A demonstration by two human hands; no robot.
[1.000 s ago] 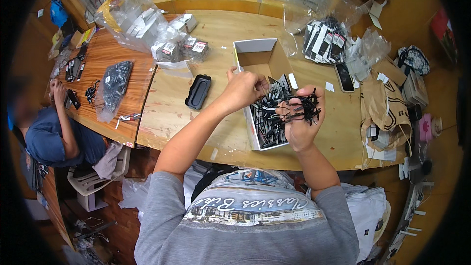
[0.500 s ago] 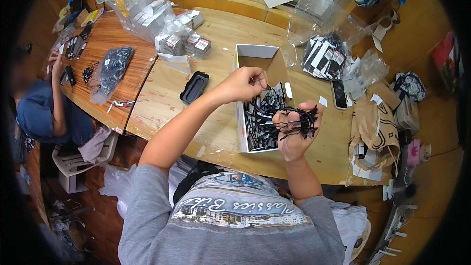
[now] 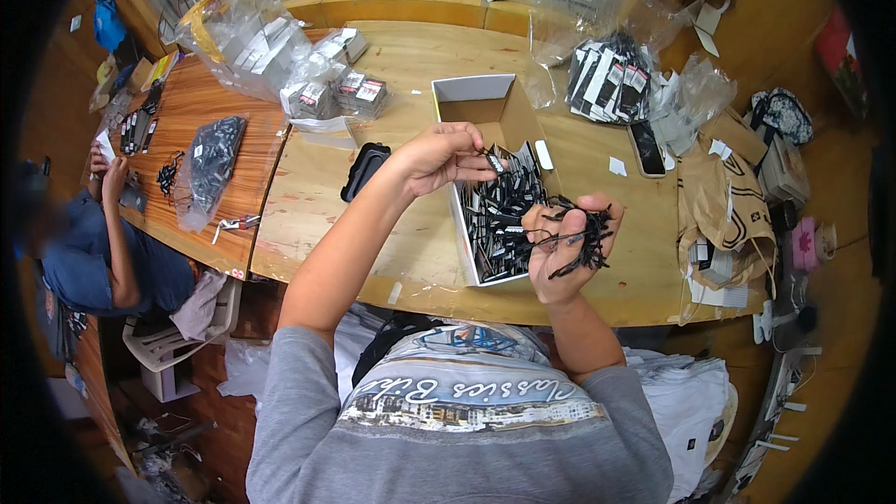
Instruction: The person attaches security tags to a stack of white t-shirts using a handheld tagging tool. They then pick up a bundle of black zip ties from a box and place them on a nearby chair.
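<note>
My left hand [image 3: 442, 161] is above the open cardboard box [image 3: 471, 93]. Between its thumb and fingers it pinches one small black tag [image 3: 496, 164] with white marks, perhaps on a thin cord. At the box's right side my right hand [image 3: 557, 282], palm up, is closed around a bunch of black cords [image 3: 586, 241], their ends sticking out past the fingers. Many similar black corded tags [image 3: 495, 210] lie loose in the near part of the box. Left of the box, partly behind my left forearm, lies a black plastic case [image 3: 366, 172].
Bagged stacks of cards [image 3: 313, 98] sit at the back left. Black-and-white cards [image 3: 609, 82] in plastic lie at the back right, near a phone [image 3: 646, 148] and a paper bag [image 3: 721, 182]. At the left table another person [image 3: 117, 252] handles something white, near a bag of black pieces [image 3: 213, 159].
My left hand has turned, and the small tag now shows at its fingertips. The right hand still grips its bunch. The whole view has shifted slightly. The other person's hands have moved together.
</note>
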